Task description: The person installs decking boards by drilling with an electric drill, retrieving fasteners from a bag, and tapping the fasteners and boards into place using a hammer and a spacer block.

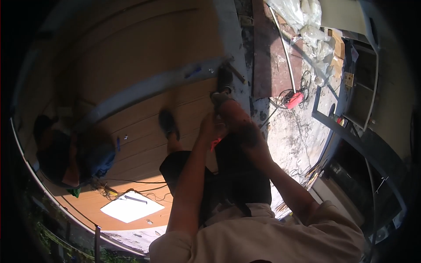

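A red power tool [234, 115] with a dark rear end and a greyish front end is in front of me, above my lap, angled away to the left. My right hand [256, 151] is closed round its dark rear part. Beside its front half, my left hand [208, 127] is closed against the side; shadow and blur hide part of its fingers. A small bright red piece [215, 143] shows just below that hand. The tool's front end points toward the far end of the boards, close to my shoe [225, 76].
Another person [74, 153] in dark clothes crouches at the left on wooden boards [140, 127]. A hammer [237, 73] lies ahead. To the right are a red cord reel or socket block [294, 100] with tangled cable, plastic sheeting [313, 39] and a metal frame [333, 120]. A white sheet [131, 207] lies lower left.
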`<state>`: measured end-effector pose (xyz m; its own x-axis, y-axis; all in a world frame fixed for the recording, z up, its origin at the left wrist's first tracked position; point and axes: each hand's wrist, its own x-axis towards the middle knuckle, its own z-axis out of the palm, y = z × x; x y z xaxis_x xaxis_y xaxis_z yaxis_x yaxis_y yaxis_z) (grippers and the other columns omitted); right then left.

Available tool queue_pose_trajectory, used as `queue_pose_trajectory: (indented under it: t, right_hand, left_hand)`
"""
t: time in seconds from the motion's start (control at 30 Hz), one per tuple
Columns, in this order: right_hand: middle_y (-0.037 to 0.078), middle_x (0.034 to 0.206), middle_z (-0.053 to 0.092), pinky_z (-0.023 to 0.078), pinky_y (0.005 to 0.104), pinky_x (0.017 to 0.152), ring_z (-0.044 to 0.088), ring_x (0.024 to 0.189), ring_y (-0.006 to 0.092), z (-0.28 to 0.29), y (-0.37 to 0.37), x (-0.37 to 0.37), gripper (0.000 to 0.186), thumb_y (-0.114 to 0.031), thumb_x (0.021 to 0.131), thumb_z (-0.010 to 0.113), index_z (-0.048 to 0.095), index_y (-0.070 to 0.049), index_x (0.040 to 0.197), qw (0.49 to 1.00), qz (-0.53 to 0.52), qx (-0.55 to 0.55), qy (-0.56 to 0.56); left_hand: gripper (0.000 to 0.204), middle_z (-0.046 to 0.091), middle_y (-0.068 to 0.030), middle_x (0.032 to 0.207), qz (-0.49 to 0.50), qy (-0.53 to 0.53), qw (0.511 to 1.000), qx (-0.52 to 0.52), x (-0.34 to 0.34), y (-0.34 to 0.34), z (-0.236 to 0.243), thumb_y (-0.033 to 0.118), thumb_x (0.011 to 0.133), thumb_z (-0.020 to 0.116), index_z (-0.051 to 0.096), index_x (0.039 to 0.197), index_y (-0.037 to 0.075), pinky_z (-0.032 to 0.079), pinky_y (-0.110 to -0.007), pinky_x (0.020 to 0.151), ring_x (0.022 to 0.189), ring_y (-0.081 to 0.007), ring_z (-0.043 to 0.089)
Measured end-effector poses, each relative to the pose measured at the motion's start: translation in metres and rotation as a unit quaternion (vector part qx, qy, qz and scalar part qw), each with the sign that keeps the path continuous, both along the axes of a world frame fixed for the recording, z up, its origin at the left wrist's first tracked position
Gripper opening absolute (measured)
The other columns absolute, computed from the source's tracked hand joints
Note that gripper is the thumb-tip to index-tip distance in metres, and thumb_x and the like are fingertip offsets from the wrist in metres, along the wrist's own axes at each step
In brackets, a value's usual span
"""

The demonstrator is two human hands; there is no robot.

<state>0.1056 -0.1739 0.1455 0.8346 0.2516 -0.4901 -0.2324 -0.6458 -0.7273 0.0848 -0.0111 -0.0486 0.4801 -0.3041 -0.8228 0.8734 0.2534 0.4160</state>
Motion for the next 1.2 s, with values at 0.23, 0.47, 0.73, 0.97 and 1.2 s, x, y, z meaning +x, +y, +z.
queue_pose_trajectory:
  t: [0.23,0.47,0.73,0.97,1.2]
  right_hand:
    - [0.025,0.141,0.057,0.05,0.0451,0.104,0.058,0.128,0.0412,-0.139,-0.045,0.09,0.094,-0.02,0.086,0.073,0.018,-0.009,0.161,0.978,0.098,-0.093,0.159]
    - [0.029,0.128,0.062,0.053,0.0506,0.095,0.062,0.116,0.0486,-0.229,-0.062,0.124,0.087,-0.004,0.083,0.065,0.023,-0.012,0.159,0.969,0.122,-0.096,0.192]
    - [0.03,0.125,0.064,0.054,0.0499,0.093,0.063,0.115,0.0484,-0.271,-0.048,0.124,0.086,-0.01,0.086,0.07,0.024,-0.009,0.159,0.965,0.103,-0.111,0.214]
    - [0.031,0.122,0.065,0.055,0.048,0.091,0.065,0.115,0.0471,-0.275,-0.039,0.11,0.084,-0.013,0.089,0.072,0.025,-0.008,0.158,0.966,0.085,-0.117,0.216]
    - [0.031,0.122,0.065,0.054,0.0486,0.092,0.064,0.115,0.0481,-0.276,-0.034,0.105,0.084,-0.01,0.088,0.071,0.025,-0.008,0.158,0.967,0.072,-0.129,0.209]
  left_hand:
    - [0.051,0.068,-0.0073,0.109,0.36,0.138,0.881,-0.273,0.081,-0.062,-0.105,0.053,0.099,0.059,0.062,0.124,0.008,0.057,-0.036,0.087,0.097,-0.0208,0.068]
    - [0.042,0.069,-0.0062,0.106,0.455,0.228,0.836,-0.205,0.12,-0.086,-0.151,0.044,0.099,0.063,0.063,0.121,0.008,0.057,-0.035,0.084,0.095,-0.0204,0.069]
    - [0.037,0.069,-0.0076,0.105,0.468,0.222,0.81,-0.275,0.102,-0.086,-0.225,0.037,0.099,0.061,0.063,0.12,0.007,0.056,-0.035,0.086,0.094,-0.0205,0.069]
    - [0.037,0.068,-0.0078,0.104,0.466,0.244,0.801,-0.284,0.096,-0.079,-0.234,0.037,0.099,0.061,0.062,0.119,0.006,0.057,-0.034,0.082,0.091,-0.02,0.069]
    - [0.036,0.068,-0.0077,0.105,0.463,0.252,0.811,-0.254,0.092,-0.078,-0.239,0.037,0.099,0.062,0.063,0.119,0.006,0.056,-0.034,0.084,0.093,-0.0198,0.068]
